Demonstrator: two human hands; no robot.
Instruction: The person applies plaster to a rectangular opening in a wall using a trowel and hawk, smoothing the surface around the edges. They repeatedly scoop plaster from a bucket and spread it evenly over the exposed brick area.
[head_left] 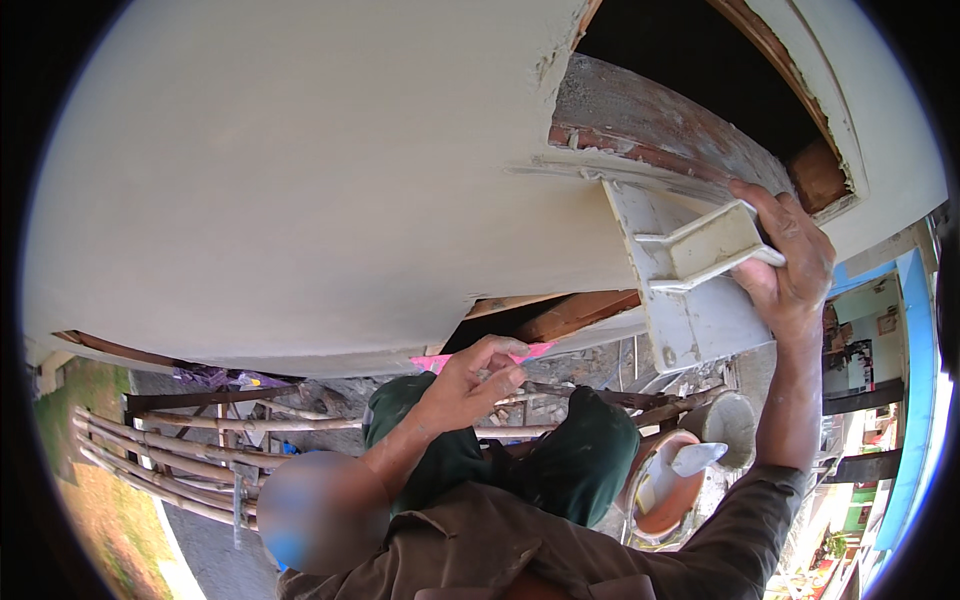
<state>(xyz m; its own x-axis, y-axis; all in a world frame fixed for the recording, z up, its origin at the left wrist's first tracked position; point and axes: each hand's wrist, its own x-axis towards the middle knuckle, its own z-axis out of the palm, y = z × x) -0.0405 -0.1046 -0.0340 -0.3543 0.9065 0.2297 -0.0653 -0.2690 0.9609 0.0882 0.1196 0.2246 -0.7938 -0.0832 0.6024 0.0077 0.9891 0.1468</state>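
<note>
My right hand (795, 255) grips the moulded handle of a white plastic plastering float (690, 310), fingers wrapped round it. The float's upper edge meets or nearly meets the pale plastered surface (330, 180), just below a large framed opening (690, 90). Wet-looking smears mark the surface along that opening's lower edge. Lower down, my left hand (465, 385) hovers in front of a smaller opening (560, 315), with loosely curled fingers and a gap between thumb and forefinger. Nothing shows in it. Behind that hand runs a bright pink strip (430, 363).
Bamboo poles (180, 440) form a scaffold at the lower left. Beside my knees at the lower right stand a reddish-brown container (668, 512) with a whitish tool (698, 458) across it and a grey bucket (730, 425). A blue-framed structure (910, 300) rises at the far right.
</note>
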